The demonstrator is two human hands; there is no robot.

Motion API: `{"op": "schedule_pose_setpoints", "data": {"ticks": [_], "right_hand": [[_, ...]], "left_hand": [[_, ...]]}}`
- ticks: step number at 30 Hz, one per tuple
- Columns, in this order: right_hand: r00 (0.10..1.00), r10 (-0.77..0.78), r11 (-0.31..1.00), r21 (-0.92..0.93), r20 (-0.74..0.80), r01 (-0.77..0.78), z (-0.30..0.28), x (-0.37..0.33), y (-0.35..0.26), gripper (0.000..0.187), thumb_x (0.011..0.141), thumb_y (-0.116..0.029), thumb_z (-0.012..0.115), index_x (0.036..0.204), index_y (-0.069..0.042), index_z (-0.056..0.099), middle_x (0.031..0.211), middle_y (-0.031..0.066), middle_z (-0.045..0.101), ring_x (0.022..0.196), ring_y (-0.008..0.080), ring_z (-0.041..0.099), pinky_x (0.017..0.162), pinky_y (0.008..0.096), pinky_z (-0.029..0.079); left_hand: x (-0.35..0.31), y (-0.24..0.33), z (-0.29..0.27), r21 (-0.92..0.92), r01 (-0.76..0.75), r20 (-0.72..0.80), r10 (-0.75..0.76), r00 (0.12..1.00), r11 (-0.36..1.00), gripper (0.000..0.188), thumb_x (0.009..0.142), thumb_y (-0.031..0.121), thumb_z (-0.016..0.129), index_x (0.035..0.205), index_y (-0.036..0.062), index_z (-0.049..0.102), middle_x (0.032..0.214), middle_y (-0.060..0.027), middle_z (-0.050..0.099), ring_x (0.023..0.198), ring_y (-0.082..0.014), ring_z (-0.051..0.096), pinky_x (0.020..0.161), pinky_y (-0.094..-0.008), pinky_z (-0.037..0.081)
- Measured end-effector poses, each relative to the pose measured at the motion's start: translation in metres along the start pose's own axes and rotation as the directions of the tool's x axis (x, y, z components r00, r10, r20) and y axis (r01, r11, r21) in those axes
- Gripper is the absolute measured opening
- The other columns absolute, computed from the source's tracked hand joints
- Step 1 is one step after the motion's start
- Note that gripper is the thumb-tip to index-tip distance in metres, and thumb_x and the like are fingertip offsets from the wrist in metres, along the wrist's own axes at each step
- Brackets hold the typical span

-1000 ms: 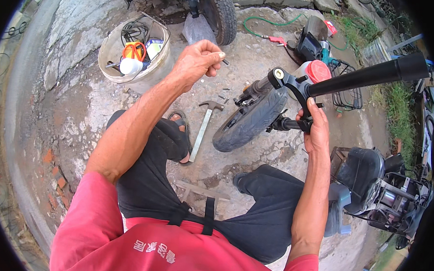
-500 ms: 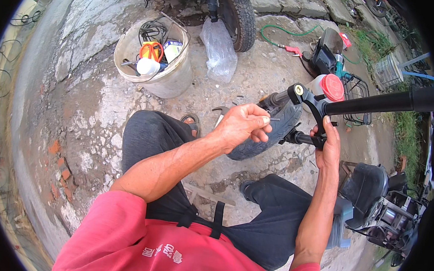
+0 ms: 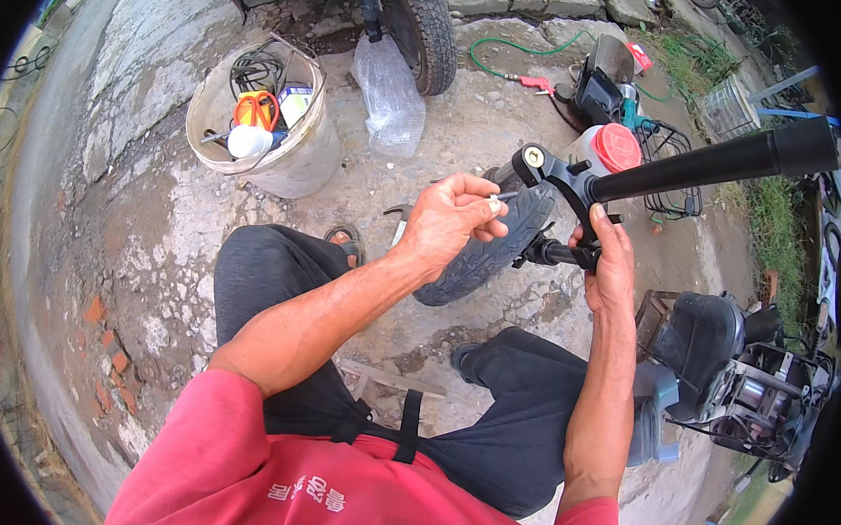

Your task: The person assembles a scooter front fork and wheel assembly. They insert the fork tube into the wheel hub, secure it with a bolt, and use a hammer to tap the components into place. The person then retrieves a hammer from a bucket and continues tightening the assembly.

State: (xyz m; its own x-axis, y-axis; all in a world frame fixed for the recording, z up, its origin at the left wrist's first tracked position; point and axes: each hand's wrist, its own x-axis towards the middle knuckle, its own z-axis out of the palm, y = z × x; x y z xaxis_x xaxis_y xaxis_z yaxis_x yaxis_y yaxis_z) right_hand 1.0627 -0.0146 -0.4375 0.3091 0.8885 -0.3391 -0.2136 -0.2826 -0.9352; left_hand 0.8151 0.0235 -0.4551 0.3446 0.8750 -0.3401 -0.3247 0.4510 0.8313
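Note:
My left hand (image 3: 454,216) pinches a thin, short metal rod (image 3: 507,196), perhaps a bolt, between thumb and fingers. Its tip points toward a black front fork (image 3: 562,186) without touching the clamp's near eye. My right hand (image 3: 613,263) grips the fork's lower clamp end, thumb up beside the thick black steering tube (image 3: 710,174), which slants up to the right. Below the fork a tyre (image 3: 488,252) stands between my knees, partly behind my left hand. On the ground left of the tyre lies a hammer (image 3: 400,225), partly hidden by my left forearm.
A dirty white bucket (image 3: 297,163) holds cables, orange-handled scissors and a white bottle. Beyond stand a vehicle wheel (image 3: 423,36) and clear plastic wrap (image 3: 387,102). A red-lidded tub (image 3: 616,147) sits behind the fork. At right are a black seat (image 3: 704,342) and motor parts.
The view has shifted, so most things sit a little farther left in the picture. My left hand still holds the rod, and my right hand still grips the clamp.

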Motion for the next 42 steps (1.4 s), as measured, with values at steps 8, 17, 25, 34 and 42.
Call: {"op": "schedule_pose_setpoints", "data": {"ticks": [8,17,25,34,42], "right_hand": [[1.000,-0.018,1.000,-0.006,0.005,0.018,0.008,-0.005,-0.003,0.032,0.093,-0.034,0.075,0.096,-0.005,0.062,0.079,0.0064,0.066,0.068,0.0144,0.063,0.066,0.0278,0.052],[1.000,0.000,1.000,-0.031,-0.003,0.000,0.006,-0.003,-0.001,0.031,0.094,-0.034,0.074,0.099,-0.005,0.064,0.079,0.0043,0.065,0.068,0.0123,0.062,0.065,0.0265,0.052],[1.000,-0.007,1.000,-0.024,0.002,0.007,0.005,-0.003,0.000,0.033,0.089,-0.035,0.080,0.090,-0.006,0.064,0.079,0.0044,0.066,0.069,0.0118,0.061,0.067,0.0268,0.049],[1.000,-0.019,0.999,-0.026,0.003,0.019,0.006,-0.005,-0.002,0.033,0.090,-0.036,0.079,0.087,-0.007,0.062,0.077,0.0046,0.065,0.068,0.0120,0.061,0.067,0.0271,0.049],[0.999,-0.039,0.999,-0.024,0.020,0.040,0.007,-0.005,-0.001,0.037,0.089,-0.036,0.080,0.077,-0.009,0.057,0.074,0.0043,0.064,0.068,0.0114,0.059,0.066,0.0277,0.046]], "left_hand": [[0.009,0.002,0.008,-0.074,-0.112,-0.029,0.110,0.993,0.991,0.026,0.098,0.006,0.066,0.119,-0.0032,0.055,0.105,-0.0175,0.072,0.084,-0.0221,0.073,0.073,-0.0338,0.060],[0.011,-0.005,0.015,-0.077,-0.142,-0.047,0.138,0.989,0.987,0.023,0.097,0.006,0.067,0.117,-0.0015,0.057,0.104,-0.0168,0.072,0.084,-0.0226,0.073,0.075,-0.0346,0.060],[0.011,-0.012,0.021,-0.121,-0.163,-0.059,0.157,0.986,0.979,0.025,0.097,0.009,0.068,0.117,-0.0017,0.057,0.103,-0.0164,0.072,0.085,-0.0220,0.073,0.077,-0.0342,0.060],[0.011,-0.010,0.024,0.079,-0.208,-0.064,0.213,0.975,0.975,0.025,0.100,0.019,0.067,0.111,-0.0018,0.061,0.095,-0.0140,0.073,0.074,-0.0198,0.073,0.068,-0.0308,0.057],[0.013,-0.010,0.026,0.080,-0.071,-0.042,0.075,0.996,0.994,0.029,0.103,0.030,0.062,0.104,0.0013,0.063,0.086,-0.0103,0.072,0.062,-0.0160,0.068,0.058,-0.0282,0.053]]}}
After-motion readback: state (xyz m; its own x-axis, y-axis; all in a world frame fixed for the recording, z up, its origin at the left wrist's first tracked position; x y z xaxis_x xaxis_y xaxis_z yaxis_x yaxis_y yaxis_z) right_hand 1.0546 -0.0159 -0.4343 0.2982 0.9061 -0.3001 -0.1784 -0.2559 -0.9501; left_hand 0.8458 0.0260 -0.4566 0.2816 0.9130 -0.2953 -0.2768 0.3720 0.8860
